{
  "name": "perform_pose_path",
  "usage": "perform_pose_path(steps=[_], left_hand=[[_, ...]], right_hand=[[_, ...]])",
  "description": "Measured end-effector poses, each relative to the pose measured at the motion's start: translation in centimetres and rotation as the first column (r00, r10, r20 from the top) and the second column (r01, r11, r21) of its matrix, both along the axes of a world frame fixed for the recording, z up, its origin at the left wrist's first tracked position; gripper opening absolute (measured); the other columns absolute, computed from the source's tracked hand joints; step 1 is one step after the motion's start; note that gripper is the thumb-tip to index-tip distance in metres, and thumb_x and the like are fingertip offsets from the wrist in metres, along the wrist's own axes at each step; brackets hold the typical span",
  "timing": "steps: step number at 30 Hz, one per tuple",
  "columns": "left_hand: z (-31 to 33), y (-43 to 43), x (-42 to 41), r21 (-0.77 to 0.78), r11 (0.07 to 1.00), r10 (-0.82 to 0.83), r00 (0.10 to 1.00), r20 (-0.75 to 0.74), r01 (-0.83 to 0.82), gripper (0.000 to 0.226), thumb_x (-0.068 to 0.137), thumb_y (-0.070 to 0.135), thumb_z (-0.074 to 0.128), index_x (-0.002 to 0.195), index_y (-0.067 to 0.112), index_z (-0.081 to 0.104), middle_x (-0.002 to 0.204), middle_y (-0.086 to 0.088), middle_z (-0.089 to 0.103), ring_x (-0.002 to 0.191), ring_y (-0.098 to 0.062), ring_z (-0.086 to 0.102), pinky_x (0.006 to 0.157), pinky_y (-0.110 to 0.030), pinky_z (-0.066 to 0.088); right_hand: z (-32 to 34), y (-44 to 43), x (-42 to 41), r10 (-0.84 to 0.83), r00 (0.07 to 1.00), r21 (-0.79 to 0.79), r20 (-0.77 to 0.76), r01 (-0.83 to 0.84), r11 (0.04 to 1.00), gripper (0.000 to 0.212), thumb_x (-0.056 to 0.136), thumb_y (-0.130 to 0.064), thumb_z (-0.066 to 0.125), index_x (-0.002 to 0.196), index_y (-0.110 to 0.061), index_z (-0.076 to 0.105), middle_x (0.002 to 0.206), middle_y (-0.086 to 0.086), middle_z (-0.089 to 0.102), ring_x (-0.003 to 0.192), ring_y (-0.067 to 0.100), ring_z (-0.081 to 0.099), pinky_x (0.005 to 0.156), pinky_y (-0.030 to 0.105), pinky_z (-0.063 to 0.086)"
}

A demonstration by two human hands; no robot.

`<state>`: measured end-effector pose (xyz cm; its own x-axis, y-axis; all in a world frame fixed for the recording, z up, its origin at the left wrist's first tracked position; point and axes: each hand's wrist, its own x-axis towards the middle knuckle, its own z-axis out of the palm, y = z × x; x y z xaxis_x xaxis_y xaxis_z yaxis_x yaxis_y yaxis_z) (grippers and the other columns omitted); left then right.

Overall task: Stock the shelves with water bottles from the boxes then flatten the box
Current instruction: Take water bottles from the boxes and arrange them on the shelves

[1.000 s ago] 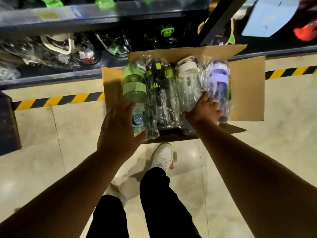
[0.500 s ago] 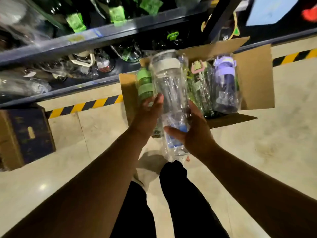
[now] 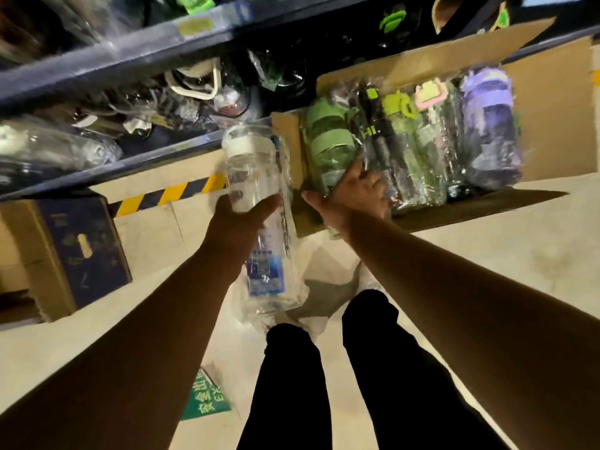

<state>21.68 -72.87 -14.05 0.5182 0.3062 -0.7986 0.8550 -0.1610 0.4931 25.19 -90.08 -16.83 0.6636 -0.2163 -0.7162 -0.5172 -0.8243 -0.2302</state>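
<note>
Both sets of fingers are at work. The fingers (image 3: 271,204) of the left hand (image 3: 238,225) curl round the middle of a clear bottle (image 3: 253,164) with a white lid, wrapped in loose plastic. It is held off the floor, lid pointing far, between the low shelf (image 3: 162,154) and the left wall of the box (image 3: 552,125). The right hand (image 3: 352,199) has its thumb spread wide and a finger laid straight against the wrapped green bottle (image 3: 328,144) at the left end of the row in the box. It grasps nothing yet.

Several more wrapped bottles lie side by side in the open box, which sits on the floor at the right. A purple bottle (image 3: 490,131) lies at the right end. The low shelf already looks crowded with wrapped goods.

The step in hand seems to be stocking, with flattening well off. Next, the clear bottle likely needs a gap on the shelf, and a firm hold, since the wrap looks slippery. The right fingers would have to close round the green bottle to lift it.
</note>
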Motion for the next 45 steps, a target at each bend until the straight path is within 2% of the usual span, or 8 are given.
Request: perform_pose_path(steps=[6, 11, 17, 25, 31, 38, 41, 45], left_hand=[[-0.2, 3.6, -1.0, -0.089, 0.993, -0.073, 0.997, -0.021, 0.071, 0.077, 0.074, 0.050, 0.081, 0.138, 0.025, 0.046, 0.119, -0.001, 0.065, 0.096, -0.020, 0.069, 0.072, -0.031, 0.050], [1.5, 6.0, -1.7, -0.157, 0.987, -0.020, 1.000, 0.004, 0.021, 0.099, 0.054, 0.061, 0.085, 0.139, 0.026, 0.048, 0.120, 0.000, 0.068, 0.098, -0.020, 0.071, 0.086, -0.040, 0.056], [9.3, 7.9, -1.9, -0.210, 0.976, 0.072, 0.994, 0.082, -0.053, 0.085, 0.064, 0.048, 0.088, 0.136, 0.021, 0.052, 0.117, 0.000, 0.070, 0.079, -0.005, 0.072, 0.065, -0.025, 0.053], [27.0, 11.0, -4.5, -0.226, 0.966, 0.184, 0.943, 0.277, -0.122, 0.051, 0.085, 0.036, 0.076, 0.129, 0.019, 0.059, 0.100, 0.013, 0.072, 0.079, 0.011, 0.068, 0.076, -0.022, 0.046], [37.1, 12.0, -7.9, -0.407, 0.893, 0.311, 0.918, 0.246, -0.193, 0.089, 0.060, 0.065, 0.084, 0.137, 0.033, 0.054, 0.128, 0.009, 0.066, 0.104, -0.001, 0.068, 0.104, -0.045, 0.041], [46.2, 10.1, -9.0, -0.514, 0.805, 0.525, 0.759, 0.385, -0.297, 0.064, 0.076, 0.028, 0.077, 0.135, 0.018, 0.056, 0.129, -0.019, 0.065, 0.115, -0.035, 0.064, 0.101, -0.054, 0.049], [48.6, 9.7, -8.6, -0.479, 0.817, 0.542, 0.709, 0.450, -0.321, 0.061, 0.074, 0.033, 0.083, 0.127, 0.031, 0.054, 0.117, -0.008, 0.069, 0.101, -0.026, 0.068, 0.093, -0.048, 0.053], [49.6, 9.6, -8.4, -0.384, 0.856, 0.516, 0.629, 0.581, -0.347, 0.084, 0.065, 0.037, 0.085, 0.138, 0.025, 0.045, 0.108, -0.001, 0.074, 0.097, -0.017, 0.072, 0.086, -0.037, 0.057]], right_hand=[[-3.8, 1.9, 1.2, -0.114, 0.993, -0.091, -0.013, 0.113, 0.989, 0.118, 0.075, -0.043, 0.083, 0.156, -0.010, 0.003, 0.153, 0.023, 0.028, 0.139, 0.040, 0.032, 0.108, 0.051, 0.037], [-1.8, 0.6, -0.2, -0.399, 0.917, 0.241, 0.013, 0.385, 0.891, 0.096, 0.065, -0.038, 0.090, 0.141, -0.012, 0.038, 0.132, 0.012, 0.055, 0.117, 0.031, 0.058, 0.086, 0.030, 0.056], [9.0, 1.2, -2.9, -0.513, 0.826, 0.677, -0.234, 0.517, 0.524, 0.061, 0.064, -0.024, 0.084, 0.120, -0.009, 0.064, 0.112, 0.016, 0.072, 0.104, 0.037, 0.069, 0.090, 0.051, 0.055], [30.3, 4.3, -6.6, -0.310, 0.898, 0.804, -0.314, 0.425, 0.417, 0.018, 0.083, 0.000, 0.066, 0.097, -0.012, 0.064, 0.077, -0.006, 0.073, 0.075, 0.008, 0.071, 0.075, 0.032, 0.058], [41.4, 4.9, -8.7, -0.106, 0.964, 0.824, -0.245, 0.265, 0.501, 0.043, 0.065, -0.013, 0.083, 0.089, -0.018, 0.048, 0.050, -0.018, 0.057, 0.046, -0.005, 0.054, 0.049, 0.011, 0.040], [49.5, 4.1, -6.9, 0.169, 0.983, 0.893, -0.068, -0.016, 0.449, 0.081, 0.071, 0.009, 0.078, 0.137, -0.025, 0.045, 0.100, 0.001, 0.073, 0.076, 0.011, 0.067, 0.056, 0.023, 0.049], [50.7, 4.3, -4.6, 0.261, 0.964, 0.880, -0.043, -0.087, 0.467, 0.095, 0.067, -0.004, 0.085, 0.142, -0.035, 0.036, 0.116, -0.001, 0.072, 0.103, 0.024, 0.070, 0.086, 0.044, 0.057], [51.3, 5.8, -2.2, 0.354, 0.931, 0.821, 0.086, -0.267, 0.504, 0.103, 0.066, -0.010, 0.090, 0.147, -0.031, 0.030, 0.119, -0.012, 0.068, 0.104, 0.002, 0.067, 0.093, 0.026, 0.054]])
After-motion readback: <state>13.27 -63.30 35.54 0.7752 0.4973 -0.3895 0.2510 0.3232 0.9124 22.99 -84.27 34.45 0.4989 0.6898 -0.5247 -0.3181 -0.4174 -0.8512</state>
